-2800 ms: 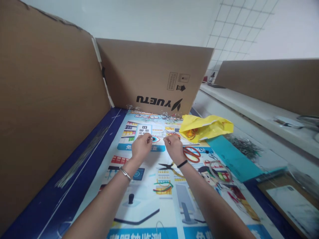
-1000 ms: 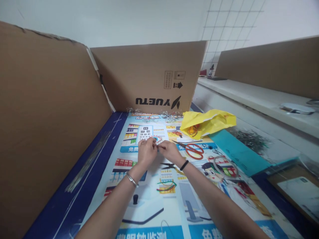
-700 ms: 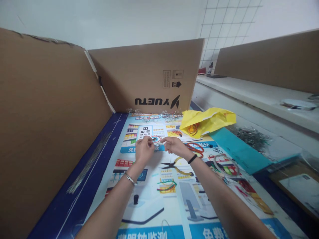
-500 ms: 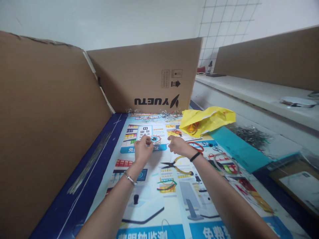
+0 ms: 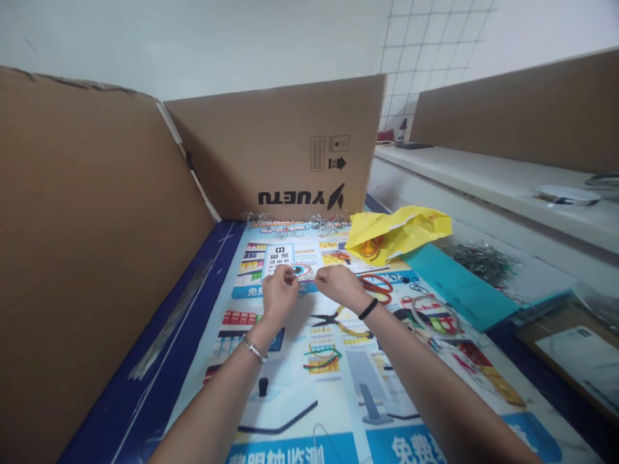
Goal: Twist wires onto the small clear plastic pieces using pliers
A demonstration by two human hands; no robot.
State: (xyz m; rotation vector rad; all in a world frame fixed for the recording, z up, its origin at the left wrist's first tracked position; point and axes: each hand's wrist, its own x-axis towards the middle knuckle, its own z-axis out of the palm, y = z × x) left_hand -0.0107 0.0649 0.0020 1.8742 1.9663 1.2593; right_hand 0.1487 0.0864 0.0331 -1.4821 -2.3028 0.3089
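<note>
My left hand and my right hand are raised a little over a printed poster on the table. Both hands are pinched shut on a small thin piece held between them, too small to name. A silver bracelet circles my left wrist and a black band my right. Just beyond my right hand lie red-handled scissors. Black pliers lie on the poster under my right wrist.
Cardboard panels stand at the left and at the back. A yellow bag with orange bands lies at the back right. A heap of metal wire pieces sits beyond a teal sheet. Coloured bands and a ring lie on the poster.
My hands came together, drew apart about half a second ago, and are now closer again, still pinching the small piece. The camera view shifted slightly.
</note>
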